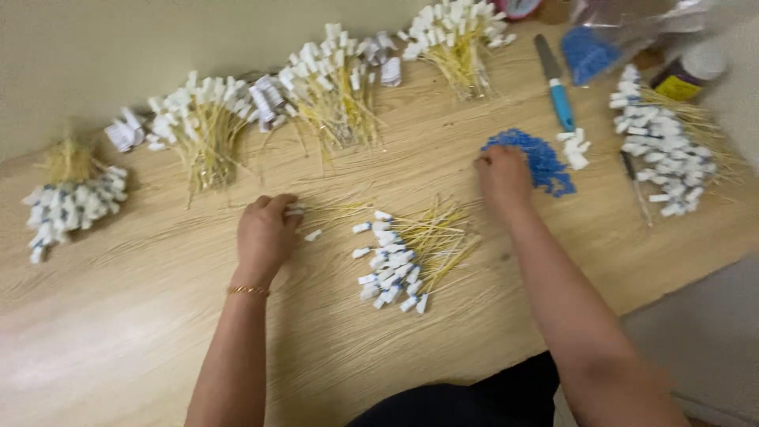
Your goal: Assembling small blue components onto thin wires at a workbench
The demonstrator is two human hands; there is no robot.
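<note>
- The left hand (265, 233) lies knuckles-up on the wooden tabletop (118, 316), its fingers closed on the white-tagged end of a thin yellow tie (328, 210) that runs off to the right.
- The right hand (502, 175) rests with fingers curled at the left edge of a pile of small blue beads (545, 158); whether it pinches any bead I cannot tell.
- Between the two hands, a loose heap of yellow ties with white tags (403, 257) fans out, tags toward the person, just beside the left hand's tie.
- Along the far edge by the wall stand four bundles of tagged ties: one at far left (71, 194), then a second (202, 126), a third (336, 87) and a fourth (458, 39), close together with narrow gaps.
- A further bundle (664, 150) lies at the right edge of the tabletop, well apart from the right hand.
- A blue-handled knife (557, 83) lies beyond the beads, near a clear bag of blue beads (593, 47).
- The widest bare wood is the near left part of the tabletop, in front of the left forearm; the strip between the heap and the near edge is also bare.
- The near right corner drops off just past the right forearm.
</note>
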